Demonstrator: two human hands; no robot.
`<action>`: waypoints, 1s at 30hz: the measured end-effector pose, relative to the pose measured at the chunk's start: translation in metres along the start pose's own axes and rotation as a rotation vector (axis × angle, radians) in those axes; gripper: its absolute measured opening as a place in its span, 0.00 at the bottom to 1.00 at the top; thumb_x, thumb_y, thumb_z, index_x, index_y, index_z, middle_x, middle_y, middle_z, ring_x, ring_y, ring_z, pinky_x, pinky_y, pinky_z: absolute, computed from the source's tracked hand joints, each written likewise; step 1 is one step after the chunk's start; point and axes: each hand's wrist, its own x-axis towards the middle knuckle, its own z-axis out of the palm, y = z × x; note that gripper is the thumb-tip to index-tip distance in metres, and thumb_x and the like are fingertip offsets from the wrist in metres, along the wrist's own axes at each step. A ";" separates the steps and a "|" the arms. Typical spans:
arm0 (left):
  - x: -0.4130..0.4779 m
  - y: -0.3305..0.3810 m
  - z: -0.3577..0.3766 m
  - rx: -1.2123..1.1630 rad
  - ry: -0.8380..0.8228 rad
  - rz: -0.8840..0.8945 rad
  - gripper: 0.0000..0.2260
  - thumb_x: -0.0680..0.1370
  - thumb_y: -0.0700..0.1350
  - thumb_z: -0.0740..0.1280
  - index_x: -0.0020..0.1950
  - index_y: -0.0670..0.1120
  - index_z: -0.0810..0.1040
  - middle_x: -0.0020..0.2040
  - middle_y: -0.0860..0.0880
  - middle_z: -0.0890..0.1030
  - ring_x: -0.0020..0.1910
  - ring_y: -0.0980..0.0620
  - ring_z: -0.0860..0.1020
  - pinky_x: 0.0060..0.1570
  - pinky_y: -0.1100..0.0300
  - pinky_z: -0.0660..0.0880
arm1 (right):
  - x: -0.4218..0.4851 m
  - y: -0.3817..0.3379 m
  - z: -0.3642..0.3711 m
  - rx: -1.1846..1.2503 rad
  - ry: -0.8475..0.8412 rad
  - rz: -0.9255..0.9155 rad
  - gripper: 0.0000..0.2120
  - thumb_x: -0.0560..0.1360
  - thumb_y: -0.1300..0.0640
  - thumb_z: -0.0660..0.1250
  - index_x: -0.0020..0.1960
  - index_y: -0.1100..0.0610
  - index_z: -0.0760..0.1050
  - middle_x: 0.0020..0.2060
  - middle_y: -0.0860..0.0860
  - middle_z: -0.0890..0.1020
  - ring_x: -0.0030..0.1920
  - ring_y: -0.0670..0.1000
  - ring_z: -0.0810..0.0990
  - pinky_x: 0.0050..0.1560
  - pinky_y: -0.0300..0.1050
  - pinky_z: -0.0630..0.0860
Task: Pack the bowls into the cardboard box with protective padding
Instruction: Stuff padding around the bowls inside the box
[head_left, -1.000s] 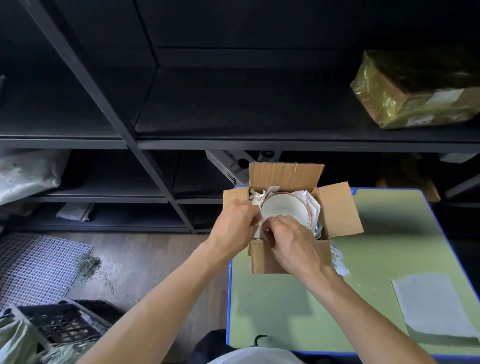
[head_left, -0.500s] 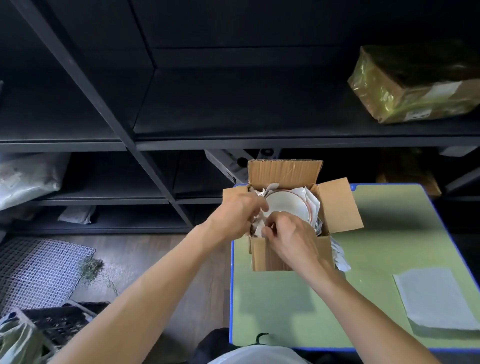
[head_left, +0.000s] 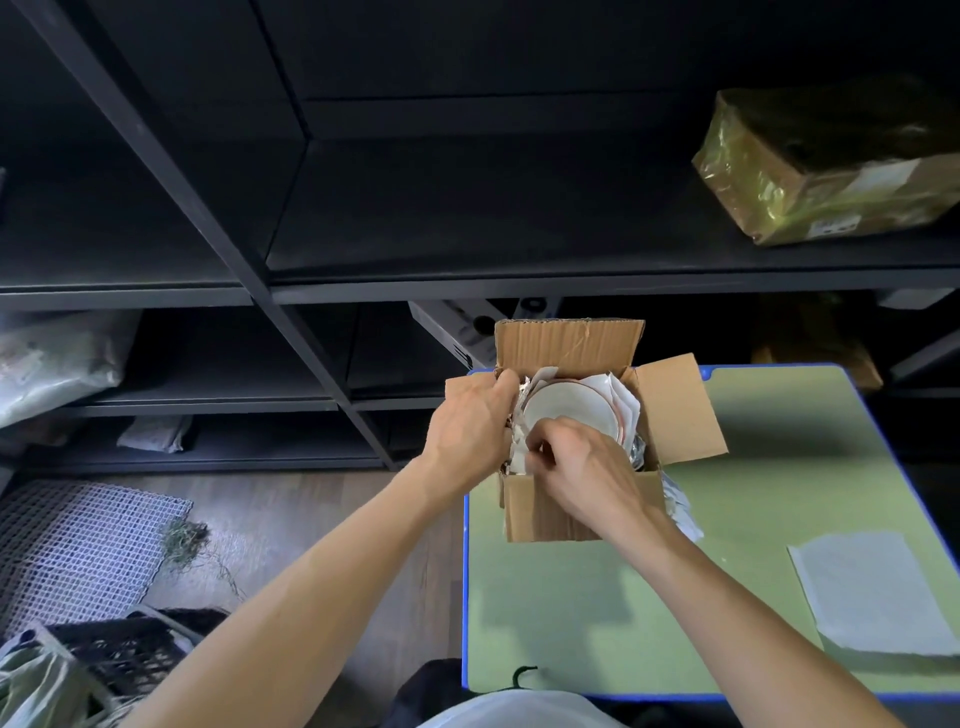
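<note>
An open cardboard box (head_left: 550, 512) stands at the far left corner of a green table (head_left: 727, 597). Inside it lies a white bowl (head_left: 571, 408) with a thin red rim, with white padding paper (head_left: 621, 402) around it. My left hand (head_left: 475, 421) rests over the box's left wall, its fingers curled on the paper at the bowl's left edge. My right hand (head_left: 584, 465) reaches over the near wall and pinches the paper at the bowl's near left edge. The lower part of the box's inside is hidden by my hands.
A spare sheet of grey padding (head_left: 878, 592) lies on the table's right side. Crumpled paper (head_left: 680, 514) sticks out beside the box's right wall. Black shelving (head_left: 363, 260) stands behind, with a wrapped parcel (head_left: 826, 166) on it. A mesh mat (head_left: 78, 540) and a crate (head_left: 119, 660) are on the floor.
My left hand has slid a little farther along the box's left wall. My right hand has shifted slightly left on the paper. The bowl stays in the box.
</note>
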 end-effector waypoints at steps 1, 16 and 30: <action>-0.004 -0.001 0.001 0.011 0.020 -0.023 0.05 0.73 0.40 0.63 0.46 0.46 0.69 0.43 0.51 0.72 0.38 0.47 0.69 0.28 0.58 0.59 | 0.000 0.000 0.000 0.005 0.009 0.001 0.07 0.77 0.52 0.65 0.53 0.51 0.77 0.49 0.47 0.81 0.50 0.54 0.79 0.46 0.49 0.75; -0.020 -0.002 0.013 0.028 0.013 -0.063 0.16 0.84 0.54 0.56 0.45 0.47 0.75 0.41 0.50 0.73 0.36 0.45 0.76 0.34 0.53 0.70 | 0.007 -0.003 -0.001 0.009 -0.026 -0.024 0.08 0.75 0.58 0.64 0.51 0.51 0.79 0.44 0.50 0.77 0.47 0.56 0.77 0.38 0.47 0.66; -0.012 -0.010 0.014 -0.172 -0.029 -0.185 0.02 0.74 0.48 0.67 0.46 0.53 0.77 0.42 0.55 0.78 0.41 0.51 0.76 0.39 0.56 0.73 | 0.005 -0.010 0.011 -0.103 0.062 0.006 0.10 0.76 0.50 0.67 0.47 0.56 0.72 0.44 0.50 0.75 0.48 0.57 0.75 0.37 0.49 0.66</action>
